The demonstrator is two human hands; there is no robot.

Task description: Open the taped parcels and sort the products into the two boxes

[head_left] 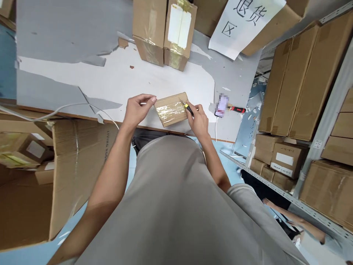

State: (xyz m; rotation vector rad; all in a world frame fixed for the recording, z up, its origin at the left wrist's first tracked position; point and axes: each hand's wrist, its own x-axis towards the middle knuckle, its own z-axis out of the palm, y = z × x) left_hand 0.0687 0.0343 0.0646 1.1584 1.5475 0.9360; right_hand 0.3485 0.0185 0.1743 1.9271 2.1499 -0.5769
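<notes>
A small cardboard box (171, 110), its top covered with shiny clear tape, lies near the front edge of the table. My left hand (137, 109) is closed in a pinch at the box's upper left corner. In my right hand (198, 119) is a yellow and black utility knife (188, 108), its tip over the box's upper right part. The fingers of that hand wrap round the knife's handle and rest beside the box's right side.
Two taped cartons (165, 36) stand at the back of the worktable (104, 79). To the right lie a phone (222, 105) on a cable and a red-and-black handled tool (237, 109). A large open carton (79, 173) stands lower left. Shelves of boxes (292, 84) line the right; another person's arm (298, 221) shows below.
</notes>
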